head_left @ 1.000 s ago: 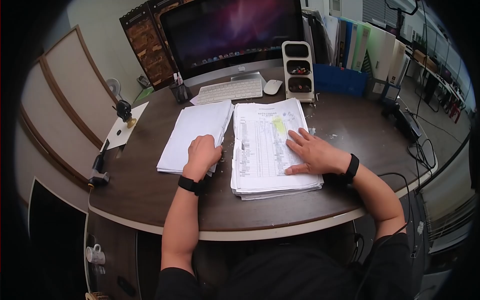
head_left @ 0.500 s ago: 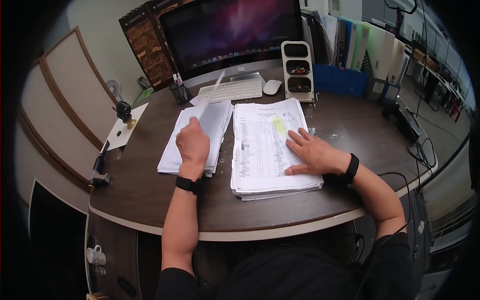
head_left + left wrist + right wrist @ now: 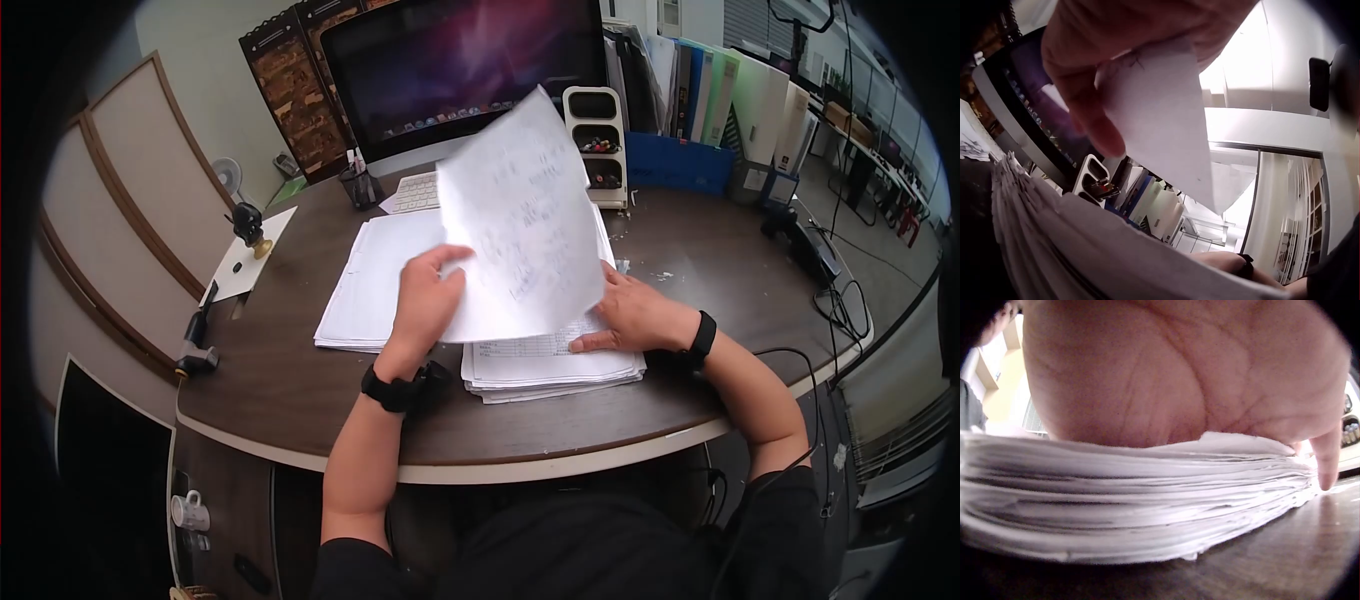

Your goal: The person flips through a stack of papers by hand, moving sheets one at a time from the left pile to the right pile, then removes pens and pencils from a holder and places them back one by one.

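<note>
My left hand (image 3: 430,297) pinches a sheet of paper (image 3: 520,215) by its left edge and holds it raised and tilted over the right-hand paper stack (image 3: 550,375). Faint writing shows on the sheet, which hides most of the stack's printed top page. On the right side of that stack rests my right hand (image 3: 642,312), fingers spread and partly behind the sheet. The right wrist view shows its palm over the thick layered edges of the stack (image 3: 1135,500). A second paper stack (image 3: 365,285), blank on top, lies left of it, partly behind my left hand.
Behind the papers stand a monitor (image 3: 450,75), a keyboard (image 3: 412,194) and a white organizer (image 3: 609,190). A pen cup (image 3: 359,187) is at the back left. Binders (image 3: 715,95) line the back right, with a desk phone (image 3: 803,245) and cables at the right edge.
My left hand has lifted a sheet off the left stack and swung it rightward, over the right stack. My right hand has stayed in place on the right stack.
</note>
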Available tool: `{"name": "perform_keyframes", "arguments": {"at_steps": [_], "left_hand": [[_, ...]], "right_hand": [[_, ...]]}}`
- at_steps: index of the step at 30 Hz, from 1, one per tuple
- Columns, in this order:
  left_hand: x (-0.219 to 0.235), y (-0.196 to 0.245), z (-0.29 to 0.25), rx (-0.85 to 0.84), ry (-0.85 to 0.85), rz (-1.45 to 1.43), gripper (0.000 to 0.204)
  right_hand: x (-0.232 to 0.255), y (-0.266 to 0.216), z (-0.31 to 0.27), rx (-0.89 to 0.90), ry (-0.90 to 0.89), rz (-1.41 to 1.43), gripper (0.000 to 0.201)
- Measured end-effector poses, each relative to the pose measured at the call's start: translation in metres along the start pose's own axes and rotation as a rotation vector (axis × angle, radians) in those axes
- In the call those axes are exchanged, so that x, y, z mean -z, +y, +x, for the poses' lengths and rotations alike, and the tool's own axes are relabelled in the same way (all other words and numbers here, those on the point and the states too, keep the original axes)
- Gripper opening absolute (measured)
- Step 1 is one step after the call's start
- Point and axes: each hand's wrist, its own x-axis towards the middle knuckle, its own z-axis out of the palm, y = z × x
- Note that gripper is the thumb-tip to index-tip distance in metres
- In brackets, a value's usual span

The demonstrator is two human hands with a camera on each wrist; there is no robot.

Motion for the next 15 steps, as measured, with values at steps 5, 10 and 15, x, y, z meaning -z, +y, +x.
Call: {"name": "perform_keyframes", "arguments": {"at_steps": [5, 10, 15], "left_hand": [[0.000, 0.008, -0.005, 0.132, -0.351, 0.392, 0.026], [-0.002, -0.006, -0.003, 0.075, -0.304, 0.422, 0.028], [-0.003, 0.001, -0.002, 0.178, -0.359, 0.401, 0.030]], "right_hand": [[0.006, 0.000, -0.002, 0.063, -0.054, 0.029, 0.076], [-0.022, 0.022, 0.004, 0.089, 0.003, 0.035, 0.066], [-0.001, 0.005, -0.001, -0.007, -0.098, 0.014, 0.064]]}}
